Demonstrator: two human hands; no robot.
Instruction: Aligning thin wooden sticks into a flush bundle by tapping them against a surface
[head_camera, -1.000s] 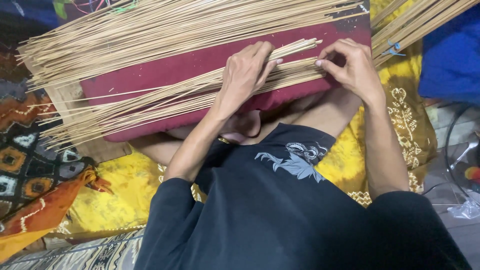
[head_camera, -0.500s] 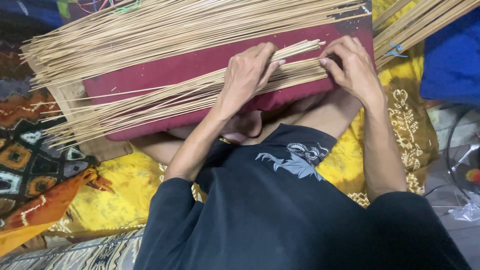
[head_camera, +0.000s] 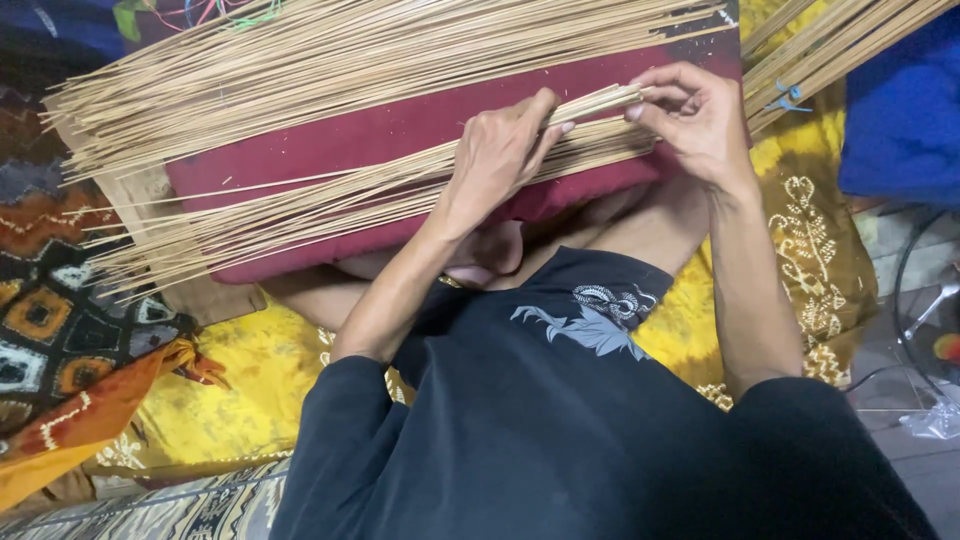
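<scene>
Head view, as we logged it: left hand (head_camera: 500, 150) lay pressed flat on thin bamboo sticks (head_camera: 330, 205); right hand (head_camera: 695, 115) pinched their bundled ends; sticks lay across maroon cushion (head_camera: 380, 135), above yellow cloth (head_camera: 240, 370).

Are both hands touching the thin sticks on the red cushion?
Yes, the left hand presses down on the thin sticks lying across the red cushion, and the right hand pinches their ends.
</scene>
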